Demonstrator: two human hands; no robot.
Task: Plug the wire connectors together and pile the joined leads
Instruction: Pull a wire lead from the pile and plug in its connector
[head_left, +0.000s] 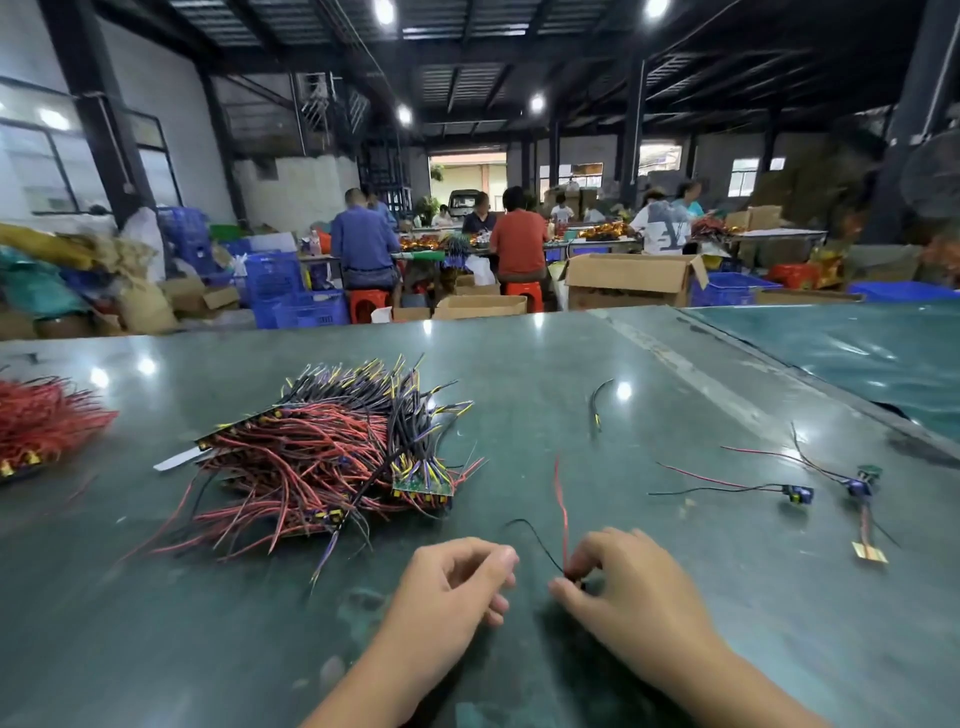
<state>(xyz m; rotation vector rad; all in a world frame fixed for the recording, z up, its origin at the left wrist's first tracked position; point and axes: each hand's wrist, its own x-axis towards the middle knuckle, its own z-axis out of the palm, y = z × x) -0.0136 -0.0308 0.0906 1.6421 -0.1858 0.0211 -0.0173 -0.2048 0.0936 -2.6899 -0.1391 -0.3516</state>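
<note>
The right hand (618, 577) pinches a small dark connector (574, 576) between thumb and fingertips, just above the tabletop (519, 415). A red wire (561, 504) and a black wire (537, 540) rise from the connector and curl away. The left hand (457, 582) sits just beside it, fingers curled with thumb against forefinger; whether it grips anything cannot be told.

Left of the hands lies a big pile (332, 447) of red and black leads with yellow-tipped ends and small green boards. A second red bundle (41, 421) lies at the far left edge. To the right, well apart, lie a joined lead (797, 492) with a blue connector, another lead (860, 486), and a lone black wire (597, 402) further back.
</note>
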